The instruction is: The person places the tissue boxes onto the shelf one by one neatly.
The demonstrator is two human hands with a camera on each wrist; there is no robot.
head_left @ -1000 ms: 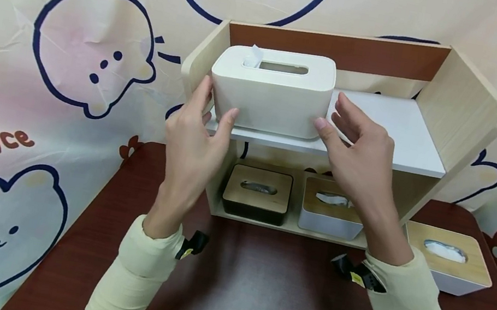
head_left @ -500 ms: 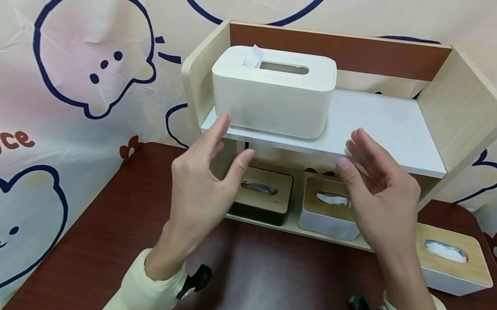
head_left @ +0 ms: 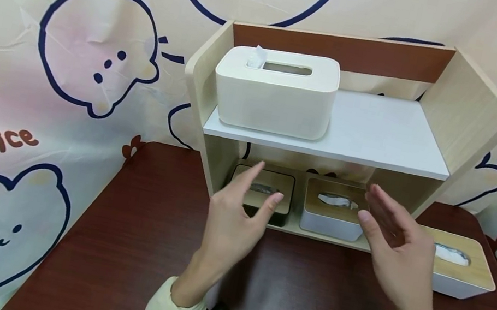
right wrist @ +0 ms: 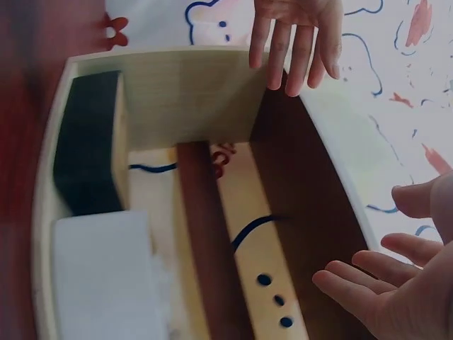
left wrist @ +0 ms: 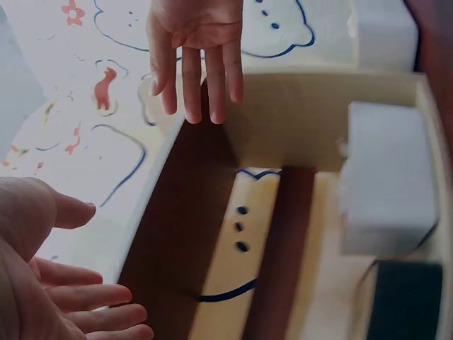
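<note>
A white tissue box [head_left: 273,101] with a tissue tip at its slot stands on the left half of the white upper shelf board [head_left: 382,131]. Below and in front of that board, my left hand [head_left: 233,224] holds nothing, fingers extended. It partly covers a black tissue box [head_left: 284,192] with a wooden lid on the lower shelf. My right hand [head_left: 402,257], also holding nothing, overlaps the lower shelf's right end. Near its fingertips is a white tissue box with a wooden lid [head_left: 331,225]. Both wrist views show the two hands apart, palms facing inward.
The light wooden shelf unit [head_left: 472,100] stands at the back of a dark brown table [head_left: 304,292]. Right of it sits another wood-lidded white tissue box [head_left: 458,278], partly behind my right hand. A printed curtain [head_left: 94,150] hangs behind and at the sides.
Both hands have come off the white tissue box and moved down toward me and to the right. The box stays where it was on the upper shelf.
</note>
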